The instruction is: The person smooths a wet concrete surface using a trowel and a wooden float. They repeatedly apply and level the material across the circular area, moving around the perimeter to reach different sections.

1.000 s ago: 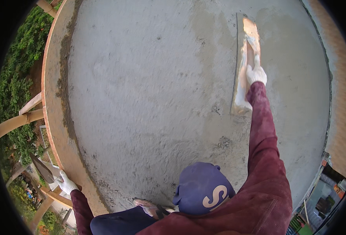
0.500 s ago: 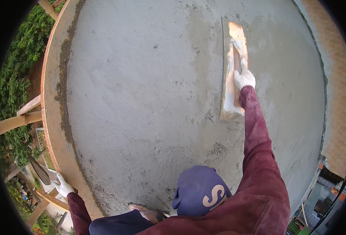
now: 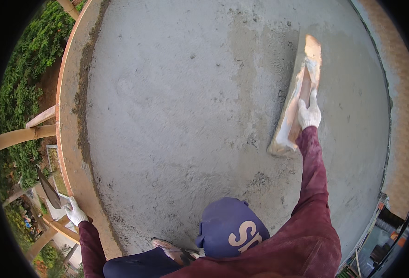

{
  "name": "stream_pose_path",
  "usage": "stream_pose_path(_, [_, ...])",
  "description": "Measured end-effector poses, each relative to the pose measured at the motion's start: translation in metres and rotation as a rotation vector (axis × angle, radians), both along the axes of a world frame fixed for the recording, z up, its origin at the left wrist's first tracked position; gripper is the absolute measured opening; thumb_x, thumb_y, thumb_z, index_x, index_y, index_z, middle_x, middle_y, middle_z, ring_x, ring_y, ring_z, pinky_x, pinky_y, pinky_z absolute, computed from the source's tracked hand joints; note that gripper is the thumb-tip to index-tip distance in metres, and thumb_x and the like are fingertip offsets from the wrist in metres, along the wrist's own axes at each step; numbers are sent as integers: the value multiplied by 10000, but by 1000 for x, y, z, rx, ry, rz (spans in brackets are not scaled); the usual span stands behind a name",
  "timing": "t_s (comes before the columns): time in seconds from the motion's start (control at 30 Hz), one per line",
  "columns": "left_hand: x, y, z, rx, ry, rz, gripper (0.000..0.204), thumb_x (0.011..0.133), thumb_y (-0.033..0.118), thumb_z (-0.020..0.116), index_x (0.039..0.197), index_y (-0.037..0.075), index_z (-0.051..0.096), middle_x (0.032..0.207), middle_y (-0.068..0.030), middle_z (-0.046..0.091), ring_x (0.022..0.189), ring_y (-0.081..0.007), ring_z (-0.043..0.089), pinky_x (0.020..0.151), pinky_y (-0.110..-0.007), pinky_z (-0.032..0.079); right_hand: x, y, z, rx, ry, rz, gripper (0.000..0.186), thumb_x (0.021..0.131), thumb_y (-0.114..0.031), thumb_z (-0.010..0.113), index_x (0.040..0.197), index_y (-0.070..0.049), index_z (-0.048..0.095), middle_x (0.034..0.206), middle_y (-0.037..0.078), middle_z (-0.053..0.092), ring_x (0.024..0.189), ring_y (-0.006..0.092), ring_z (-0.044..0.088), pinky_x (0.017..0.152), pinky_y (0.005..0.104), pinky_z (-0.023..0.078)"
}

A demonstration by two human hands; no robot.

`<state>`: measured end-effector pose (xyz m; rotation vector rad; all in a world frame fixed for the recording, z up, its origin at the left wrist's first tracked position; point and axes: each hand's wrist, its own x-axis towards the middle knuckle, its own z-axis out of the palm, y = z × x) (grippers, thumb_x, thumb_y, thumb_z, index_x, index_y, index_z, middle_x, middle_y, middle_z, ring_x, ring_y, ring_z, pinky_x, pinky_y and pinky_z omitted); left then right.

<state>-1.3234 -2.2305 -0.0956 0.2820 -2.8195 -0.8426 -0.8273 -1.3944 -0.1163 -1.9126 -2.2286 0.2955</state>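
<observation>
My right hand, in a white glove, is wrapped round the handle of a long hand float smeared with pale cement. The float lies tilted over the grey wet concrete, its upper end leaning right and its left edge along the surface. Down at the left, my gloved left hand is closed on a trowel, whose dark pointed blade juts out past the slab's edge. The trowel's handle is mostly hidden in that hand.
A raised brownish border curves along the left side, with wooden poles and greenery beyond. At right runs a tan patterned strip. My bent knee and one foot are low in front. Clutter stands lower right.
My right hand has swept the float to the right and slightly nearer, turning its far end rightward. My left hand keeps hold of the trowel, and the view has shifted a little.
</observation>
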Motion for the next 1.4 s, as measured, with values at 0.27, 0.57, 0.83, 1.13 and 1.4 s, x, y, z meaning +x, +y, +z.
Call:
stream_pose_path(0.27, [-19,-4,-6,-70,-63,-50,629,974,457,714,1198,-116,581,1063,-132,630,966,-231,553,937,-348,458,-118,209,-49,-18,-25,57,816,892,-513,570,1595,-143,384,1453,248,580,1325,408,581,1099,458,462])
stream_pose_path(0.57, [10,33,16,-14,49,-48,422,969,380,743,835,84,474,790,4,447,751,-157,403,714,-321,393,-209,152,-45,-34,-65,265,832,860,-478,619,1598,-166,393,1428,233,606,1296,400,602,1091,447,469])
stream_pose_path(0.83, [1,21,5,-89,21,-67,410,971,402,736,905,51,535,831,-13,490,781,-163,442,738,-317,412,-206,2,-20,-188,-59,528,735,883,-372,606,1577,-221,415,1212,240,704,1137,416,674,1004,479,517])
stream_pose_path(1.13, [7,30,6,15,52,-22,434,954,411,750,902,35,540,843,-42,529,791,-184,480,776,-335,451,-122,-7,-16,-29,46,254,746,936,-332,613,1624,-275,331,1212,238,709,1078,416,699,963,488,533])
stream_pose_path(1.4, [7,28,2,-97,-15,-19,623,948,491,730,1132,-86,582,1047,-159,639,930,-262,569,891,-376,475,-229,-23,-28,-135,-39,607,699,921,-372,571,1590,-269,395,1246,223,696,1137,407,675,991,483,527])
